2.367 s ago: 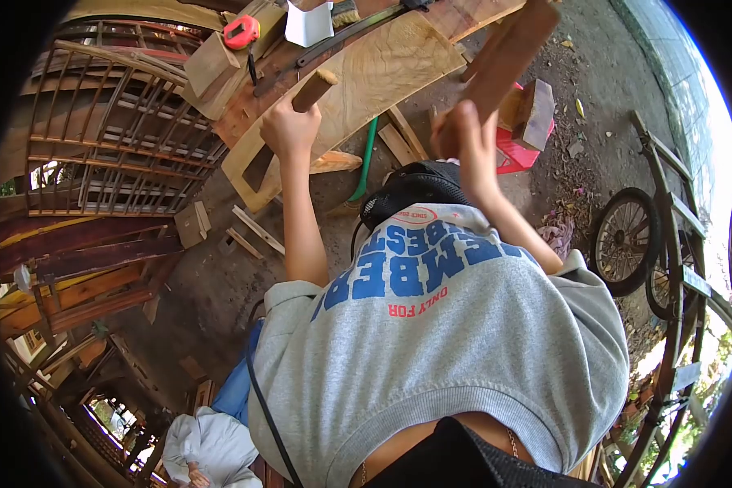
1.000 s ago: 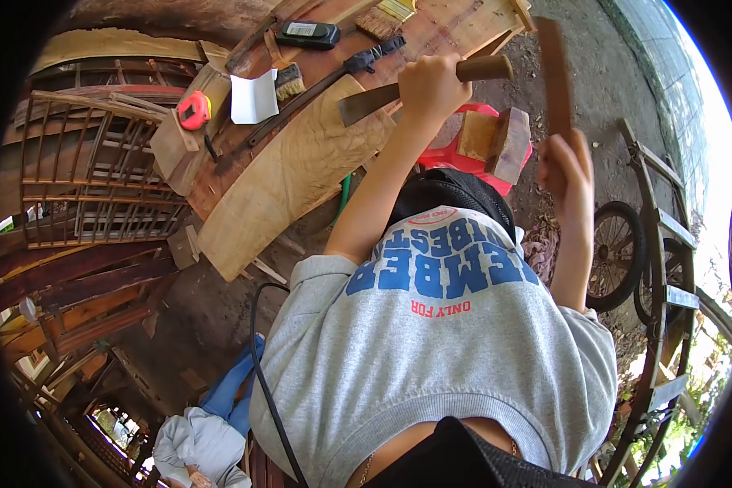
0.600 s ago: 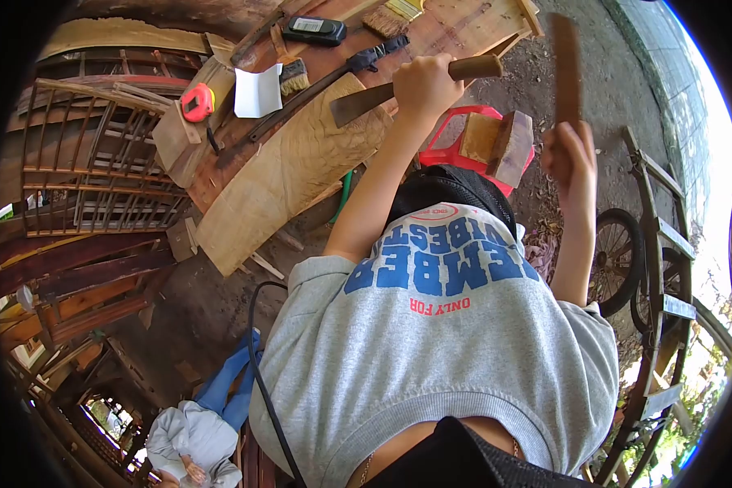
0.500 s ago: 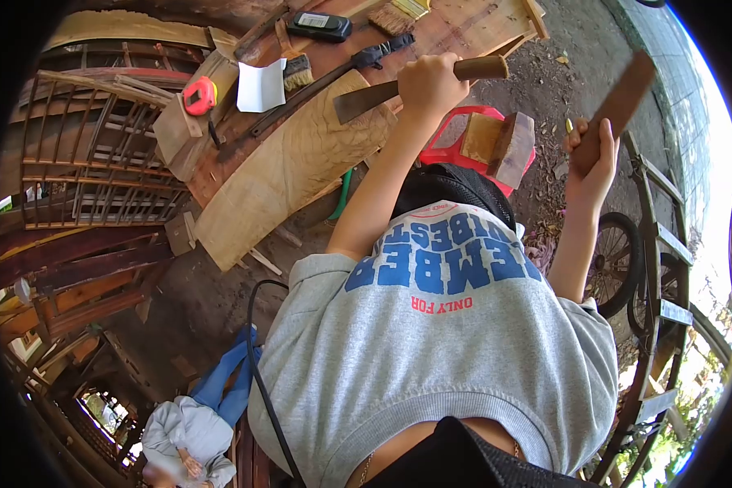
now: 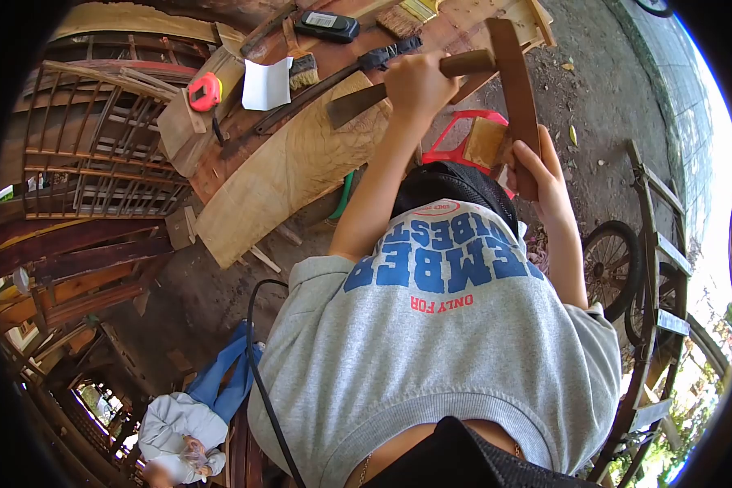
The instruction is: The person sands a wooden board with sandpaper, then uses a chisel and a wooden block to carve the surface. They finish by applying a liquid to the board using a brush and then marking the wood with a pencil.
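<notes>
My left hand [image 5: 417, 88] is closed around the wooden handle of a chisel [image 5: 470, 63]. Its broad, dark blade points down-left over a carved wooden plank [image 5: 289, 163]. A long, flat wooden bar [image 5: 512, 77] is gripped at its lower end in my right hand [image 5: 537, 175]. The upper part of the bar meets the butt end of the chisel handle, or nearly so; a small gap cannot be ruled out. Behind my right hand is a red plastic stool [image 5: 455, 130] with a wooden block [image 5: 486, 142] on it.
On the workbench [image 5: 211, 167] lie a red tape measure [image 5: 205, 92], white paper [image 5: 266, 84], brushes [image 5: 303, 71] and a black device [image 5: 327, 26]. A slatted wooden frame [image 5: 98, 146] stands left. Another person [image 5: 183, 431] sits lower left. A wheel [image 5: 612, 268] is at right.
My right hand has swung the wooden bar left, from out at the right to the chisel's handle end. My left hand has shifted slightly left and keeps its hold on the chisel.
</notes>
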The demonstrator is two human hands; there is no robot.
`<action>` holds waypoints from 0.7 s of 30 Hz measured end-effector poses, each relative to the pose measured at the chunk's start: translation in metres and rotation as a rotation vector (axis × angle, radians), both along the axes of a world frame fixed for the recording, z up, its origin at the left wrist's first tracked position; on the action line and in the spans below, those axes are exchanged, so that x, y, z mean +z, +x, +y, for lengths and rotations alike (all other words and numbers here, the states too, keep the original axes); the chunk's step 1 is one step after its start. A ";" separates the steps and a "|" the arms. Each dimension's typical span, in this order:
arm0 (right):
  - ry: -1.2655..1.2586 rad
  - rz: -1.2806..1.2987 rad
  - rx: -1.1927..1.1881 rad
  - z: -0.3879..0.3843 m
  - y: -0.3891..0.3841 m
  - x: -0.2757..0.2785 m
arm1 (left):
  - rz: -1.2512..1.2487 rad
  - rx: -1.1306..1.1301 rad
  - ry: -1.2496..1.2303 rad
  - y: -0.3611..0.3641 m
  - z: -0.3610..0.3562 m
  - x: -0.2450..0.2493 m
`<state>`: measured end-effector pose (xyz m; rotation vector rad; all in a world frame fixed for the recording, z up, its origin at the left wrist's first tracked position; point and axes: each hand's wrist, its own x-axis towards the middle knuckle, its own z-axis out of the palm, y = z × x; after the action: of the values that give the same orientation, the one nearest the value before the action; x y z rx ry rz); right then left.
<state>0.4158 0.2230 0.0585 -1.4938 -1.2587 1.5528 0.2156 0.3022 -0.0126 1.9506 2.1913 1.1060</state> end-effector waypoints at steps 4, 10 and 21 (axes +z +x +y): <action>0.126 0.251 -0.275 0.024 0.019 0.005 | -0.038 -0.010 0.025 -0.009 -0.006 0.007; -0.013 0.065 -0.019 0.002 -0.007 -0.004 | 0.000 0.036 -0.018 -0.017 -0.007 0.010; -0.093 0.102 0.047 0.001 -0.016 -0.004 | 0.004 0.051 -0.033 -0.034 -0.009 -0.003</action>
<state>0.3997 0.2235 0.0541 -1.4320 -1.1851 1.7167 0.1813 0.2929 -0.0156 1.8958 2.2590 1.0662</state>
